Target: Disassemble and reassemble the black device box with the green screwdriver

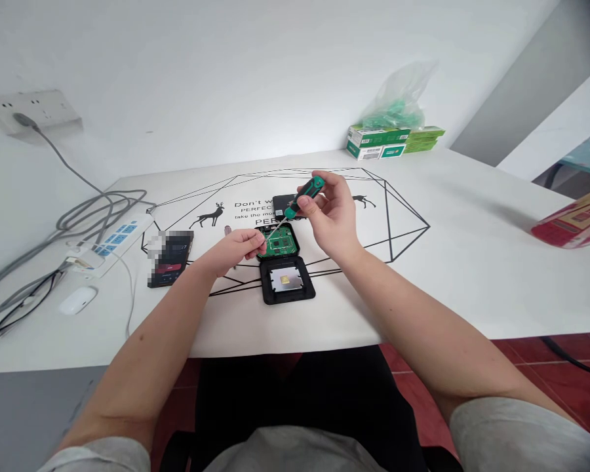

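My right hand (335, 213) is wrapped round the green and black handle of a screwdriver (305, 196), its thin shaft slanting down to the left. The shaft's end meets the fingertips of my left hand (238, 250), which are pinched together; whatever lies between them is too small to make out. Beneath is a green circuit board (280, 241) seated in an open black housing. In front lies a square black cover (288, 280) with a silvery plate and a small yellowish pad. A flat black piece (281, 204) rests behind the board, partly hidden by the screwdriver.
To the left are a phone (170, 259), a power strip (118, 241) with tangled cables, a white mouse (78, 300) and glasses (27, 305). Green and white boxes (378, 143) under a plastic bag (398, 98) stand at the back right. A red package (573, 219) sits at the right edge.
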`<move>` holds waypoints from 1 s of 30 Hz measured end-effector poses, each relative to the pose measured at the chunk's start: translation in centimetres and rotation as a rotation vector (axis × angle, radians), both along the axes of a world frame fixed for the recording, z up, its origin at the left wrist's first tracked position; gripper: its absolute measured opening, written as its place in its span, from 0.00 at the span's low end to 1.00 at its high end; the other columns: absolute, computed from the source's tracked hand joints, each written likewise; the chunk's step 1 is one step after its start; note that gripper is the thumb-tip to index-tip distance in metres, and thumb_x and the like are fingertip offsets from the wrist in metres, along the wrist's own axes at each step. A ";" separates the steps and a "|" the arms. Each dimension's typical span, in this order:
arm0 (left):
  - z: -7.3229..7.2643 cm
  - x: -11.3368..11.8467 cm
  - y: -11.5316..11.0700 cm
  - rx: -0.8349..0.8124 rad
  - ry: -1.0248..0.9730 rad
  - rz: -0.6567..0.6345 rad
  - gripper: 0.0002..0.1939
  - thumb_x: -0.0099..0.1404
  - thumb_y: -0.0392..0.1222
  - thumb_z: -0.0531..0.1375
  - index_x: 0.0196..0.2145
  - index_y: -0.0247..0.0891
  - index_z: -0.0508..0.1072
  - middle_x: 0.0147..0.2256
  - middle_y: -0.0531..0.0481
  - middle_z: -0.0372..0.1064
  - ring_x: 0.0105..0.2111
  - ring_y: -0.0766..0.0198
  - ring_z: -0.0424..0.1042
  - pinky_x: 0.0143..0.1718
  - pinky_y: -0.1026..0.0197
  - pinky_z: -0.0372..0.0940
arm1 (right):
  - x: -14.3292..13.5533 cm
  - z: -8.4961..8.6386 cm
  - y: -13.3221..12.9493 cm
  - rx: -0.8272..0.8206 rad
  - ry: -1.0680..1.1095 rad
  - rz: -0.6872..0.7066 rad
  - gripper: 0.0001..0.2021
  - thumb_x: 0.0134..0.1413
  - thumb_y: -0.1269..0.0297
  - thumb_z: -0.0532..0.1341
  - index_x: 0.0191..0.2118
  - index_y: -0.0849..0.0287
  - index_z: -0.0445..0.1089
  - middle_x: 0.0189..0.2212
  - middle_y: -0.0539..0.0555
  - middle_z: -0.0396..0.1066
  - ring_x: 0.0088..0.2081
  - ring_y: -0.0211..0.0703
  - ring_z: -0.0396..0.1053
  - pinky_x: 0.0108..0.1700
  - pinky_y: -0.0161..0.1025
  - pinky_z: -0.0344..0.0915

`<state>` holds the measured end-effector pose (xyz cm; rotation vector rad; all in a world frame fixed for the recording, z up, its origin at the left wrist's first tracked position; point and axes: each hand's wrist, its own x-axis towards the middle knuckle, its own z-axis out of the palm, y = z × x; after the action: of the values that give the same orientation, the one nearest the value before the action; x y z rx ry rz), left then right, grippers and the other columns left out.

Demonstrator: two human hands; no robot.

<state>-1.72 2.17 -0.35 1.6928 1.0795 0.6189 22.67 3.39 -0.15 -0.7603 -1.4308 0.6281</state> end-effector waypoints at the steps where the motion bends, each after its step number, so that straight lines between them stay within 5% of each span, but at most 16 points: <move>1: -0.2 -0.1 0.1 0.009 -0.003 -0.008 0.25 0.72 0.66 0.62 0.34 0.39 0.75 0.29 0.52 0.63 0.29 0.64 0.60 0.28 0.63 0.55 | 0.0 -0.3 0.4 0.017 0.032 0.009 0.35 0.59 0.32 0.67 0.63 0.44 0.62 0.49 0.54 0.74 0.40 0.44 0.79 0.44 0.45 0.84; 11: -0.9 -0.2 0.3 0.056 -0.120 -0.024 0.25 0.75 0.65 0.61 0.35 0.40 0.72 0.34 0.50 0.68 0.30 0.65 0.62 0.31 0.64 0.59 | -0.1 -1.0 1.1 -0.007 0.182 -0.009 0.31 0.59 0.39 0.72 0.59 0.45 0.62 0.49 0.53 0.73 0.40 0.44 0.79 0.40 0.46 0.86; 22: -0.1 0.2 -0.2 0.082 -0.068 -0.137 0.23 0.70 0.63 0.66 0.34 0.39 0.71 0.34 0.50 0.72 0.31 0.66 0.65 0.36 0.61 0.64 | 0.2 -0.4 0.2 0.212 -0.068 0.099 0.30 0.72 0.42 0.59 0.73 0.39 0.55 0.59 0.58 0.74 0.49 0.50 0.81 0.51 0.55 0.84; 30: -0.3 0.3 -0.1 0.156 0.194 -0.293 0.06 0.65 0.44 0.66 0.36 0.40 0.78 0.41 0.48 0.81 0.39 0.59 0.77 0.43 0.57 0.70 | -1.0 -0.9 -1.7 0.274 -0.261 0.162 0.28 0.74 0.48 0.59 0.73 0.45 0.59 0.59 0.60 0.73 0.57 0.54 0.78 0.54 0.55 0.82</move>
<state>-1.46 2.09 -0.67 2.0341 0.9085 0.3633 21.69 1.70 -1.03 -0.5255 -1.7895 0.4530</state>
